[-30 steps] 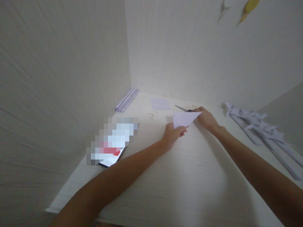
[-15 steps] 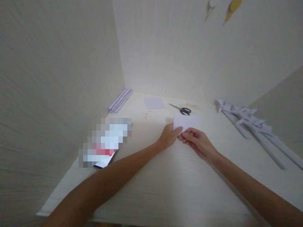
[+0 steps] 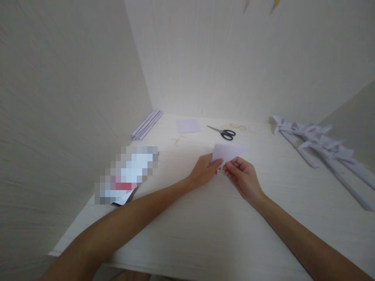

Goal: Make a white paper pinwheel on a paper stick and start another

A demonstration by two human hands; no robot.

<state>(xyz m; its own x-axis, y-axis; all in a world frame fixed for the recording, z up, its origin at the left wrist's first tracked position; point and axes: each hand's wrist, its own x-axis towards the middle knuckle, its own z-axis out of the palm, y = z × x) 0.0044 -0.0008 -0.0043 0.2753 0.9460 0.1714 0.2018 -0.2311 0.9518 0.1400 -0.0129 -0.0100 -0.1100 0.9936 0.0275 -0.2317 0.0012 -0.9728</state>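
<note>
A pale lilac sheet of paper (image 3: 227,150), folded to a pointed shape, is held up over the middle of the table. My left hand (image 3: 204,170) grips its left lower edge, thumb on top. My right hand (image 3: 241,173) is closed in a pinch at the paper's lower edge, close to my left fingertips. Just beyond the paper lie scissors (image 3: 225,133) with black handles, their blades pointing left. Left of them a flat lilac paper square (image 3: 188,126) rests on the table.
Rolled paper sticks (image 3: 147,125) lie bundled at the back left. A phone (image 3: 123,198), mostly pixelated, is near my left forearm. At the right are paper pinwheel-like shapes on sticks (image 3: 325,142). Brown scraps (image 3: 238,127) lie by the back wall (image 3: 202,62).
My fingertips have drawn slightly apart along the paper's lower edge, and the paper has tilted a little. The view has shifted slightly, so the wall hooks are nearly out of frame.
</note>
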